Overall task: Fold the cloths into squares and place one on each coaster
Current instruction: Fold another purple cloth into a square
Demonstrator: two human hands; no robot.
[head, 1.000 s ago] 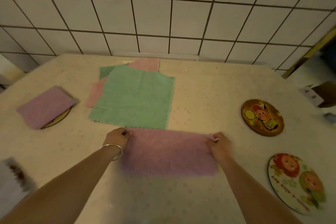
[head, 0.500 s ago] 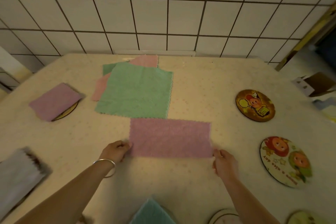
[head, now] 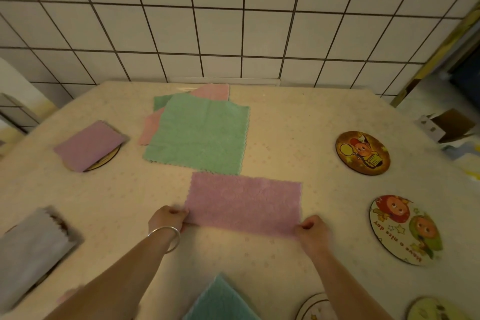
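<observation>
Both hands, left hand (head: pixel 168 218) and right hand (head: pixel 311 228), now pinch the near corners of the pink cloth (head: pixel 244 202), shifted from the far ones, half-folded on the table (head: pixel 272 138), second fold next.

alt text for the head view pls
Left hand and right hand pinch the near corners of a half-folded pink cloth on the table; green cloth behind, bare coasters at right.
</observation>
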